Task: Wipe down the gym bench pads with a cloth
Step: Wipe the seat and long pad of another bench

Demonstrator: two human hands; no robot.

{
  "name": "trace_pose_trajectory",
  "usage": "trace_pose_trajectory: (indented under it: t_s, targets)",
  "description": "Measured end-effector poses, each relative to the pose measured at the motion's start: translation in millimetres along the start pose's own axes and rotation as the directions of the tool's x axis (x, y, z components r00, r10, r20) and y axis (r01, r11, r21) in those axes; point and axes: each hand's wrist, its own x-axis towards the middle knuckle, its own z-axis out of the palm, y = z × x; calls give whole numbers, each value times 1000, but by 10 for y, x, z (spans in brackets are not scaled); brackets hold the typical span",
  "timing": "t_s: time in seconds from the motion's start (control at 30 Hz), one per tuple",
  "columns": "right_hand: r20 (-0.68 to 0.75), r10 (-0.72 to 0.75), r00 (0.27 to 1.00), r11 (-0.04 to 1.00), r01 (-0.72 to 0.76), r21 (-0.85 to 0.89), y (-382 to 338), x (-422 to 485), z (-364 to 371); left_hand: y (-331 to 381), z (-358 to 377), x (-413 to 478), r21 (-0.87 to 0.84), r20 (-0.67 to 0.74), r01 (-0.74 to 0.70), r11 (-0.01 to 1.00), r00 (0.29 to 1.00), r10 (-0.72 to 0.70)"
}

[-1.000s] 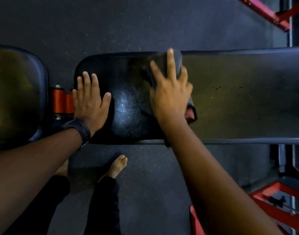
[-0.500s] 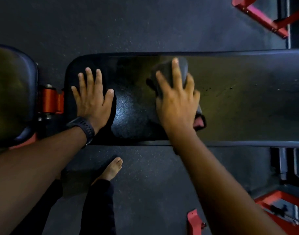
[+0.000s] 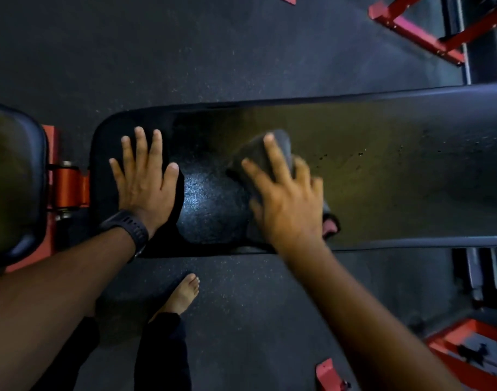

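Note:
A long black bench back pad (image 3: 382, 170) runs from the middle to the right edge. A second black seat pad (image 3: 13, 182) sits at the far left, joined by an orange-red hinge (image 3: 68, 187). My left hand (image 3: 145, 179) lies flat, fingers spread, on the long pad's left end; a dark watch is on that wrist. My right hand (image 3: 287, 198) presses flat on a dark grey cloth (image 3: 258, 156) on the pad's middle. A pink bit of the cloth shows by the heel of that hand. A shiny patch lies between my hands.
Dark speckled rubber floor (image 3: 241, 52) surrounds the bench. Red metal frame parts stand at the upper right (image 3: 416, 32) and lower right (image 3: 467, 351). A small red foot (image 3: 327, 372) lies by the bottom edge. My bare foot (image 3: 182, 294) stands just in front of the bench.
My right hand and the cloth have slid towards me and slightly right across the pad. The left hand stays flat on the pad's left end. The view has shifted a little.

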Motion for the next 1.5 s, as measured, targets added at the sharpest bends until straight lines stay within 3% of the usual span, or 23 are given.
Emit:
trace_pose_trajectory:
  t_s: [0.17, 0.23, 0.33, 0.4, 0.5, 0.57, 0.67, 0.73, 0.87, 0.93, 1.1, 1.23, 1.27, 1.33, 1.4, 1.5]
  targets:
    - [-33, 357, 933, 932, -354, 73, -123, 981, -125, 183, 20, 108, -49, -27, 80, 996, 996, -82]
    - [-47, 261, 964, 965, -258, 55, -410, 895, -102, 254, 35, 157, -18, -13, 55, 998, 998, -55]
    - [-17, -81, 997, 992, 82, 92, -622, 208, 69, 288, 16, 215, 4, 8, 68, 998, 998, -68]
    - [-47, -119, 992, 985, 124, 121, -390, -126, 83, 290, -10, 208, -16, -18, 79, 997, 997, -80]
    - [-57, -29, 998, 998, 32, 55, 269, 9, -72, 310, -9, 160, -32, -3, 79, 996, 997, -80]
    - [8, 72, 997, 997, -72, 34, 480, 386, -187, 348, 32, 136, -30, -4, 83, 996, 997, -83]
    - [-69, 300, 951, 953, -296, 56, 225, 895, -192, 390, 34, 168, -81, -40, 148, 986, 988, -152]
    - [-76, 358, 931, 933, -354, 61, -36, 910, -155, 454, 61, 188, -74, -46, 150, 986, 987, -153]
    - [-96, -66, 993, 996, 72, 61, -316, 141, 53, 533, 68, 184, -34, -25, 85, 996, 996, -85]
    - [-106, -112, 988, 988, 122, 90, -62, -188, 69, 572, 89, 154, -25, -31, 85, 996, 996, -86]
    - [-96, 185, 978, 983, -186, 4, 791, 292, -187, 662, 114, 91, 0, -28, 60, 998, 998, -60]
    - [-125, 360, 925, 933, -359, 29, 500, 874, -250, 772, 170, 2, -3, -44, 54, 999, 998, -54]
    - [-109, 319, 942, 948, -318, 28, 328, 856, -235, 798, 184, -3, 2, -49, 60, 998, 997, -60]
    - [-79, 85, 993, 996, -83, 27, -9, 567, -92, 813, 200, -9, 14, -47, 64, 998, 997, -63]
    - [-75, -123, 990, 991, 127, 50, -98, 112, 12, 788, 206, -29, 27, -53, 37, 999, 998, -35]
    - [-83, -37, 996, 996, 43, 73, 376, -206, -45, 747, 201, -122, 19, -46, 2, 1000, 999, -1]
